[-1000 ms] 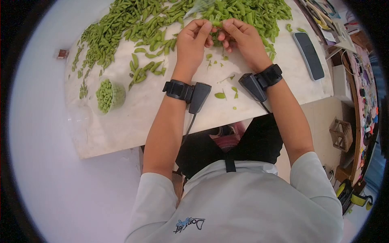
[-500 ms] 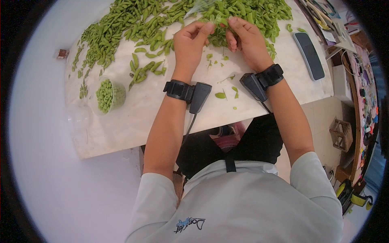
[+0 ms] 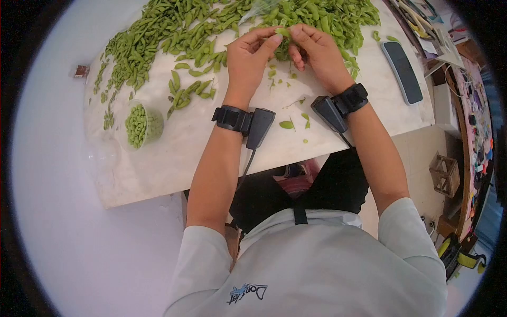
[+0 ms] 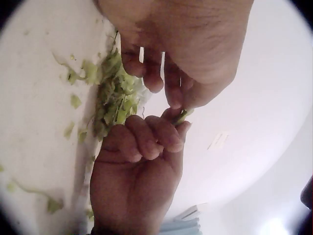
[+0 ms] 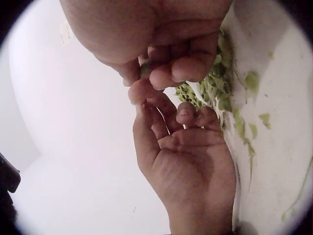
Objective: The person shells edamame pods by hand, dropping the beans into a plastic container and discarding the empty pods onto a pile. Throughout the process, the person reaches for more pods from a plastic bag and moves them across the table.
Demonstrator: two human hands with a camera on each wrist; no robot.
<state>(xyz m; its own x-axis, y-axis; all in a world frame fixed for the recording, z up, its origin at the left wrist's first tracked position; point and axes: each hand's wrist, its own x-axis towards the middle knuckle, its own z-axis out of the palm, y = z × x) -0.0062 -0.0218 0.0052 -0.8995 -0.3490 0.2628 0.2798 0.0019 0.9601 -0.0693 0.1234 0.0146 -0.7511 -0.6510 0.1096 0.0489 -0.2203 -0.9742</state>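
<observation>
A green edamame pod [image 3: 283, 33] is between the fingertips of both hands, over the front of a heap of pods. My left hand [image 3: 248, 59] pinches its left end between thumb and index finger. From the other side, the thumb and fingers of my right hand [image 3: 321, 55] pinch it too. In the left wrist view the pod [image 4: 183, 116] shows as a green sliver where the fingertips meet. Fingers mostly cover the pod [image 5: 145, 69] in the right wrist view. Left of the hands stands a clear plastic cup [image 3: 156, 122] holding shelled green beans [image 3: 136, 126].
Whole pods [image 3: 138, 55] spread across the back left of the table [image 3: 211, 153]. A heap of green pods [image 3: 338, 21] lies behind the hands, beside a clear plastic bag [image 3: 259, 9]. Leaf scraps [image 3: 287, 124] dot the table in front. A phone [image 3: 402, 73] lies at the right.
A second ago a pod was stretched between both hands. Half a second ago the fingertips stood farther apart; now they have come together around a pod, the left fingertips slightly farther right.
</observation>
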